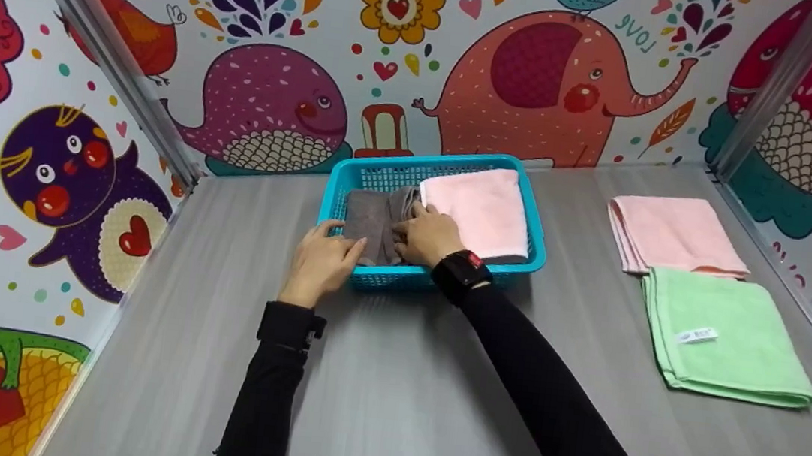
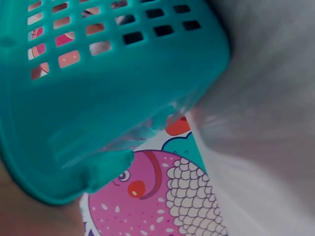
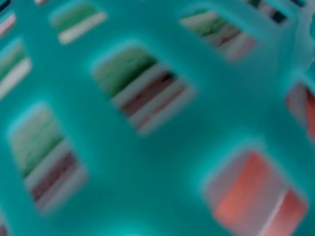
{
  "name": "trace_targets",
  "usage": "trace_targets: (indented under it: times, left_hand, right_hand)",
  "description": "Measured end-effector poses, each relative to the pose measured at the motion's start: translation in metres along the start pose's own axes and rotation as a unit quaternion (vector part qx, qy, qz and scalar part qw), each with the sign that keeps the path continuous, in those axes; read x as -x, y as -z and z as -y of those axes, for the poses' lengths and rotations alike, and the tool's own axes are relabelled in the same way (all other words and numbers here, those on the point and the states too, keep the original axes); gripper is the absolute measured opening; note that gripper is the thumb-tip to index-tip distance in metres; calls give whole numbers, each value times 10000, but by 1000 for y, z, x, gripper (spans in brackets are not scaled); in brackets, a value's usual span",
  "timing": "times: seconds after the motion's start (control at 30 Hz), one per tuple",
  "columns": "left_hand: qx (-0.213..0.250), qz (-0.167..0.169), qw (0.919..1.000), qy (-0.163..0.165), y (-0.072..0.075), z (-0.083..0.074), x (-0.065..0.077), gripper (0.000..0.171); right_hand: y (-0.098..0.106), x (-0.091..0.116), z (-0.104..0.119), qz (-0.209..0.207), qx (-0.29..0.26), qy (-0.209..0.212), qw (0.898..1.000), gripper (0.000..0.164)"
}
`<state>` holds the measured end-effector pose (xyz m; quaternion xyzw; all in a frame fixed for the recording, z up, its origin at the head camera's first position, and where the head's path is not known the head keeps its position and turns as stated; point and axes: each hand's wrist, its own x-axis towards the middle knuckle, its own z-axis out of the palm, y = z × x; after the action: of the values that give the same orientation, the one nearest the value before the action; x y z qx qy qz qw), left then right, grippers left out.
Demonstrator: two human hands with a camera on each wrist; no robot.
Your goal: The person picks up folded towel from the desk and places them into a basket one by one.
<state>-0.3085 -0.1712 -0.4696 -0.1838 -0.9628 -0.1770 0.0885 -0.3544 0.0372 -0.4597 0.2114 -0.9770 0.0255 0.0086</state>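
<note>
A turquoise plastic basket (image 1: pixel 537 238) stands against the back wall, with a folded grey towel (image 1: pixel 368 216) in its left part and a folded pink towel (image 1: pixel 482 209) in its right. My left hand (image 1: pixel 323 261) holds the front left corner, its thumb reaching inside toward the grey cloth. Inside the basket, my right hand (image 1: pixel 431 237) pinches the bunched grey fabric beside the pink towel. Its fingertips are partly hidden in the folds. Close up, the left wrist view shows the basket's rim (image 2: pixel 29 194); latticed basket wall (image 3: pixel 147 167) fills the right wrist view.
To the right, another folded pink towel (image 1: pixel 677 234) lies on the grey table (image 1: pixel 373 398), its front edge meeting a folded green towel (image 1: pixel 730 338) with a white label. Walls printed with cartoon animals (image 1: pixel 275 108) and metal corner posts (image 1: pixel 104 45) enclose the table's back and sides.
</note>
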Motion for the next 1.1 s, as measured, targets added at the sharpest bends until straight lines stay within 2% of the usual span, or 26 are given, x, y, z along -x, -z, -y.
trace_targets:
  times: [0.2,0.33,0.43,0.5,0.7,0.87,1.0,1.1]
  left_hand:
    - [560,-342,9974,-292,-7,6,2,37]
    - [761,-490,9951,-385,-9,9,7,33]
    - [592,-542,9960,-398,-10,11,10,37]
    - [426,-536,9971,-340,-10,11,10,40]
    - [234,-457,9986,-111,-7,10,11,46]
    - [187,-502,9985,-68,-6,10,8,46]
    - [169,-527,9984,-87,-5,9,7,45]
    - [159,-586,9980,-165,-4,8,5,45]
  right_hand:
    - [-3,7,-4,-580,-700,-93,9958,44]
    - [2,18,-2,-799,-1157,-44,9901,44]
    - [7,32,2,-853,-1323,101,9875,44]
    - [7,43,4,-1094,-1458,290,9828,41]
    - [-11,77,12,-2081,-2079,773,9526,22]
    - [-18,87,15,-2437,-2103,846,9430,16]
    - [-12,93,4,-2576,-2180,976,9363,15]
    - [-4,103,-15,-2671,-2305,1006,9303,16]
